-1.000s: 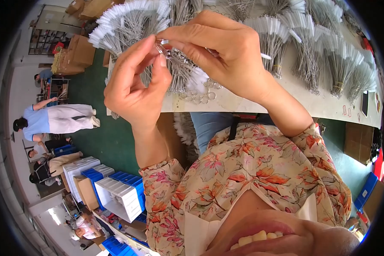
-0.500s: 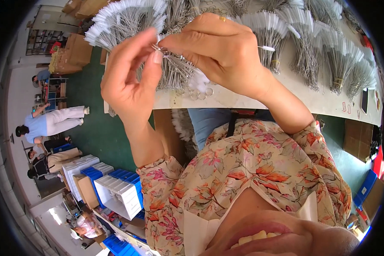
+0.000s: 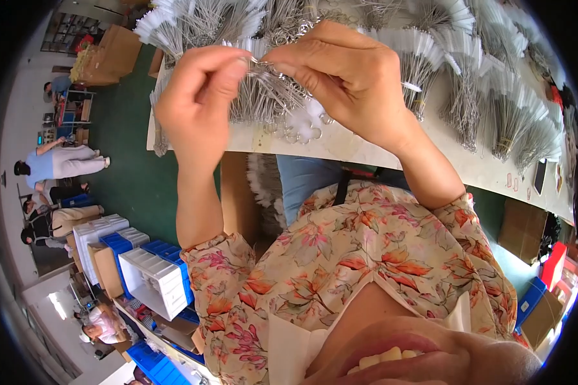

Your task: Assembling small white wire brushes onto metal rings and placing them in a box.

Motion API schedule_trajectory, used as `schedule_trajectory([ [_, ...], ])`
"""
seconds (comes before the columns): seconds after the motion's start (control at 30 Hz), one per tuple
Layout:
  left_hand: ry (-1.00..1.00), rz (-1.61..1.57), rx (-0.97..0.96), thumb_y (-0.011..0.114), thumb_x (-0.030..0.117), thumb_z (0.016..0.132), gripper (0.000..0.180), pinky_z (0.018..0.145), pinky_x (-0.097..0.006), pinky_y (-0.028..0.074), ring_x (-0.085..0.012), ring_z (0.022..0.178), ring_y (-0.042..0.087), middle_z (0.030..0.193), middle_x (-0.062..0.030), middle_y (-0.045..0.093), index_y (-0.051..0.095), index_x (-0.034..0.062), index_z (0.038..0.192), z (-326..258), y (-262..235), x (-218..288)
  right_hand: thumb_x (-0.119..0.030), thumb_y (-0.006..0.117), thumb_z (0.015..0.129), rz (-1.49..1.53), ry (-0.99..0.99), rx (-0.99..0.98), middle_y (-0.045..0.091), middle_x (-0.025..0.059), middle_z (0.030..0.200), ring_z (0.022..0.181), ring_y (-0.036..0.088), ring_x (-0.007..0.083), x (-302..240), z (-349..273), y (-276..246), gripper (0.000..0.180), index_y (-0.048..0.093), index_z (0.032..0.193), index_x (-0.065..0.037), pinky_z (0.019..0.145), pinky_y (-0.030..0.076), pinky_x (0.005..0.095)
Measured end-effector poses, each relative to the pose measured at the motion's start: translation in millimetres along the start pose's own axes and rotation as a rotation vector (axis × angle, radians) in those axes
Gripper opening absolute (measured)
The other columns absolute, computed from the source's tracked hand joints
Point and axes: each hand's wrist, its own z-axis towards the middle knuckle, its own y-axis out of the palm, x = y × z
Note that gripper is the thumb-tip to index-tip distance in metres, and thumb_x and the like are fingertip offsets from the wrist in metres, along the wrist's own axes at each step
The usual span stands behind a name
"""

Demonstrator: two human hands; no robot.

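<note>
My left hand [image 3: 196,102] and my right hand [image 3: 347,77] are raised together above a white table [image 3: 366,151]. Between their fingertips they pinch a small metal ring with thin wire pieces [image 3: 257,64]. Just under the hands lie a bundle of silver wires [image 3: 266,102] and a few loose metal rings [image 3: 302,131]. Much of the small piece is hidden by my fingers.
Several fanned bundles of silver wires with white tags [image 3: 494,109] cover the table. White and blue crates [image 3: 148,269] are stacked on the green floor at lower left. Other people [image 3: 58,163] are at the far left. Cardboard boxes [image 3: 109,54] sit at upper left.
Both hands have shifted slightly upward, and the fingertips have closed in more tightly on the small metal piece.
</note>
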Motion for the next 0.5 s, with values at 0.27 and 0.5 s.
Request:
schedule_trajectory([
  [0.27, -0.167, -0.05, -0.057, 0.063, 0.01, 0.083, 0.012, 0.062, -0.023, 0.045, -0.0098, 0.07, 0.056, 0.078, -0.0055, 0.061, 0.065, 0.0018, 0.091, -8.0, -15.2, 3.5, -0.006, 0.067, 0.073, 0.006, 0.01, -0.095, 0.06, 0.0061, 0.071, 0.061, 0.059, 0.0211, -12.2, 4.6, 6.9, 0.011, 0.069, 0.084, -0.007, 0.053, 0.046, 0.0299],
  [0.5, -0.691, -1.218, 0.301, 0.043, 0.012, 0.092, 0.024, 0.094, -0.038, 0.039, -0.027, 0.102, 0.056, 0.101, -0.018, 0.062, 0.057, -0.0072, 0.095, -27.3, -5.7, 5.6, -0.008, 0.068, 0.078, 0.099, 0.051, -0.08, 0.06, 0.006, 0.071, 0.059, 0.054, 0.012, -33.0, 0.0, 40.0, 0.01, 0.068, 0.086, -0.002, 0.051, 0.042, 0.0239],
])
